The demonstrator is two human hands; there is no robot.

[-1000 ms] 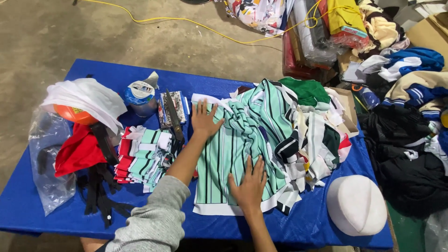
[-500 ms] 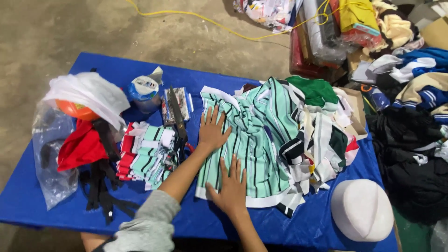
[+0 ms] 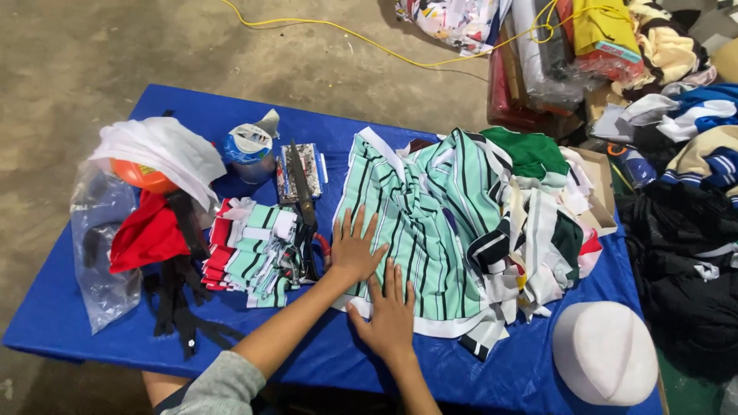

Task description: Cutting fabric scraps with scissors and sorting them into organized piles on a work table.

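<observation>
A green-and-white striped fabric piece (image 3: 419, 223) lies spread on the blue table cover (image 3: 323, 134). My left hand (image 3: 355, 247), on a grey-sleeved arm, lies flat with fingers apart on the fabric's left edge. My right hand (image 3: 388, 315) lies flat on its near edge, just below the left hand. Neither hand holds anything. A heap of striped, green and white fabric scraps (image 3: 538, 223) lies against the piece on the right.
Left of my hands are a stack of folded striped pieces (image 3: 250, 250), scissors (image 3: 301, 192), a tape roll (image 3: 247, 146), black straps (image 3: 181, 296) and a plastic bag (image 3: 104, 253). A white cap (image 3: 603, 353) sits at the near right corner. Piled clothes and a yellow cable (image 3: 369, 42) lie beyond.
My left hand has slid toward me along the striped fabric's left side. My right hand has shifted slightly left along the near edge.
</observation>
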